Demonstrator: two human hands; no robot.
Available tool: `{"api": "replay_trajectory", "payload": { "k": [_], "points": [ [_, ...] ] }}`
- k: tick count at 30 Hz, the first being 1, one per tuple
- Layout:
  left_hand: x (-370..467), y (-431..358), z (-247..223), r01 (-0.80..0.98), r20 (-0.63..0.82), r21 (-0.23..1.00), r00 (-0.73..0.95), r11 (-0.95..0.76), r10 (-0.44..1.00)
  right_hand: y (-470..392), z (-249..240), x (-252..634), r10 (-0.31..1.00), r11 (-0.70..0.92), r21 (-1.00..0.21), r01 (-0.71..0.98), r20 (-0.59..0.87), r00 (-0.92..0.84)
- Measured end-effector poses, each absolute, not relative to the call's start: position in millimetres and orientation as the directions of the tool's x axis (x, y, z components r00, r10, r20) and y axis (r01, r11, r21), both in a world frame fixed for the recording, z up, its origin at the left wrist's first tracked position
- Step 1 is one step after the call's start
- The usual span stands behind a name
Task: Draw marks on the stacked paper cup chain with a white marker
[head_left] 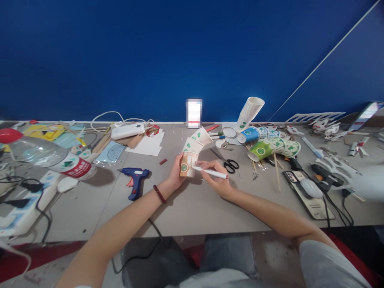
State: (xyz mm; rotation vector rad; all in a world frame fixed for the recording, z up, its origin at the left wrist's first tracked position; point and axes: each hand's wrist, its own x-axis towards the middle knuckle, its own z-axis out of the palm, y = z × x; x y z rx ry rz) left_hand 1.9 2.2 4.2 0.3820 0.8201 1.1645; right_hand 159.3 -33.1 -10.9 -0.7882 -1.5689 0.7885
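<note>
My left hand (176,171) is wrapped round the lower part of a curved row of joined paper cups (192,149), white with green leaf prints and an orange-brown band on the nearest one. A white marker (214,173) with a red end is pinched in my right hand (218,181). Its other end is close to the nearest cup; whether it touches cannot be made out. To the left of my hands lies a blue glue gun (135,180). A small brown-red piece (163,161) rests between the glue gun and the cups.
Black scissors (229,163), green cups (261,150), blue cups (249,135) and a leaning cup stack (250,112) are right of centre. A phone (310,200) with a mouse on it lies further right. At left are a bottle (51,156) and a power strip (33,204).
</note>
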Motion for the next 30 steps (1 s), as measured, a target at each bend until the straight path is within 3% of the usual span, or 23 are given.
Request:
{"api": "replay_trajectory", "payload": {
  "k": [10,19,30],
  "points": [
    [1.7,4.2,0.8,-0.651,-0.399,0.657,0.128,0.381,0.908,-38.5,-7.1,159.8,0.807,0.574,-0.818,0.041,0.557,-0.195],
    [1.8,2.2,3.6,-0.637,-0.365,0.671,0.161,0.379,0.917,-33.7,-10.1,159.1,0.838,0.540,-0.841,0.044,0.532,-0.118],
    [0.4,3.4,-0.2,-0.644,-0.392,0.659,0.147,0.388,0.908,-34.8,-10.0,160.9,0.822,0.559,-0.829,0.038,0.547,-0.157]
  ]
}}
